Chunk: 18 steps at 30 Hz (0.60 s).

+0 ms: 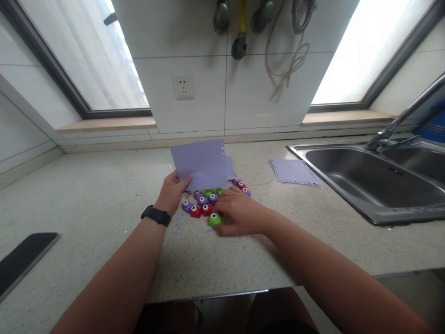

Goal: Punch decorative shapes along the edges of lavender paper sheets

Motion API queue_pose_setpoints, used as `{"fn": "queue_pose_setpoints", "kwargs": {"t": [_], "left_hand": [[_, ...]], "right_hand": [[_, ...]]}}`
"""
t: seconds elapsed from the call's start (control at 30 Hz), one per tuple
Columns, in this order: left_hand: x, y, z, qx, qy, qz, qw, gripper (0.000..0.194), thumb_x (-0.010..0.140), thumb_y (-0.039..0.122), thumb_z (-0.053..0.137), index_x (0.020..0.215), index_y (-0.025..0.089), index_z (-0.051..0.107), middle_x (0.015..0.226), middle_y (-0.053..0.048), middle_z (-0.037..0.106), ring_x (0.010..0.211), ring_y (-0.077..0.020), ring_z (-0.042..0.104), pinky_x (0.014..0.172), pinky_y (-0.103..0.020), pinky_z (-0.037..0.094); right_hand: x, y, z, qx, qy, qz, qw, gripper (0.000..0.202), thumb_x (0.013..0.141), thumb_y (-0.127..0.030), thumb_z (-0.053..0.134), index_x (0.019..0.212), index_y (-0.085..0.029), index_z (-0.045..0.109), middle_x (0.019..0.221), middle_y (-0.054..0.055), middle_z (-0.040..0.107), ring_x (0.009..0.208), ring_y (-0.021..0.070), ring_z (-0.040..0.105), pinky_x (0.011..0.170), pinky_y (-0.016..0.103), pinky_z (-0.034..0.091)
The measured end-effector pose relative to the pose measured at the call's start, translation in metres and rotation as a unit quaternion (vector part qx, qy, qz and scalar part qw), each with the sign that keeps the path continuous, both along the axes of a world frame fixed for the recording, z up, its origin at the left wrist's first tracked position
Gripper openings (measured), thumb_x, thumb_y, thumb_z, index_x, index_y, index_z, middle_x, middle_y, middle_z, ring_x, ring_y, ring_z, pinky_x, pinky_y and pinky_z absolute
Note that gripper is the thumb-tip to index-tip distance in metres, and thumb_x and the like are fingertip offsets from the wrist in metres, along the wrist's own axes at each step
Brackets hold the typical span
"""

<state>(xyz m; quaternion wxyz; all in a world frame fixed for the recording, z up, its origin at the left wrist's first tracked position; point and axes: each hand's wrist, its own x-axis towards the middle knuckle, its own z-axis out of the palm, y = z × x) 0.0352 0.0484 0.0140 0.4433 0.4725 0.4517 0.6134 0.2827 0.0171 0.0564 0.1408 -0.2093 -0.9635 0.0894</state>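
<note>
My left hand (173,192), a dark watch on its wrist, pinches the lower left corner of a purple paper sheet (200,164). The sheet is tilted up, and small punched shapes run along its right edge. My right hand (241,211) has its thumb and fingers around a green craft punch (214,219) at the front of a cluster; its palm side is hidden. In that cluster are several purple, red and green punches, among them a red craft punch (196,211) and a purple craft punch (187,206). The paper and right hand partly cover the group.
More purple sheets with punched edges (294,171) lie at the right, near the steel sink (351,181) and its faucet (382,137). Another stack of paper (230,167) shows behind the held sheet. A dark flat object (26,260) rests on the countertop (104,199) at left. Purple paper bits are scattered about.
</note>
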Motion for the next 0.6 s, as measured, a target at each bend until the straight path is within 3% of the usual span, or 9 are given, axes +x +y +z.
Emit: {"fn": "queue_pose_setpoints", "kwargs": {"t": [0.2, 0.33, 0.43, 0.6], "left_hand": [[0.000, 0.000, 0.000, -0.002, -0.005, 0.004, 1.000, 0.047, 0.072, 0.039, 0.085, 0.112, 0.018, 0.073, 0.106, -0.009, 0.078, 0.071, -0.0182, 0.071, 0.053, -0.026, 0.054], [0.001, 0.000, 0.002, 0.014, -0.033, 0.020, 0.999, 0.048, 0.070, 0.039, 0.088, 0.110, 0.018, 0.073, 0.107, -0.008, 0.078, 0.078, -0.0193, 0.073, 0.060, -0.028, 0.058], [0.001, -0.001, 0.003, 0.023, -0.040, 0.030, 0.998, 0.047, 0.068, 0.039, 0.089, 0.108, 0.018, 0.073, 0.103, -0.007, 0.079, 0.073, -0.0172, 0.071, 0.057, -0.026, 0.056], [0.002, -0.003, 0.004, 0.030, -0.047, 0.027, 0.998, 0.043, 0.069, 0.036, 0.089, 0.105, 0.018, 0.074, 0.099, -0.005, 0.079, 0.066, -0.0146, 0.069, 0.049, -0.022, 0.051]], "right_hand": [[0.014, 0.006, 0.007, -0.049, 0.111, 0.007, 0.993, 0.027, 0.083, -0.023, 0.069, 0.110, -0.021, 0.067, 0.099, 0.007, 0.069, 0.095, 0.0231, 0.061, 0.091, 0.039, 0.044], [0.018, 0.009, 0.006, -0.052, 0.215, -0.058, 0.973, 0.026, 0.082, -0.019, 0.066, 0.108, -0.021, 0.066, 0.096, 0.006, 0.067, 0.088, 0.0206, 0.062, 0.081, 0.035, 0.049], [0.019, 0.013, 0.003, -0.051, 0.303, -0.133, 0.942, 0.022, 0.084, -0.020, 0.064, 0.106, -0.021, 0.065, 0.091, 0.005, 0.065, 0.078, 0.0175, 0.060, 0.073, 0.033, 0.049], [0.023, 0.025, -0.004, -0.111, 0.447, -0.224, 0.859, 0.015, 0.088, -0.029, 0.062, 0.101, -0.022, 0.062, 0.087, 0.003, 0.065, 0.077, 0.0177, 0.061, 0.074, 0.035, 0.051]]}}
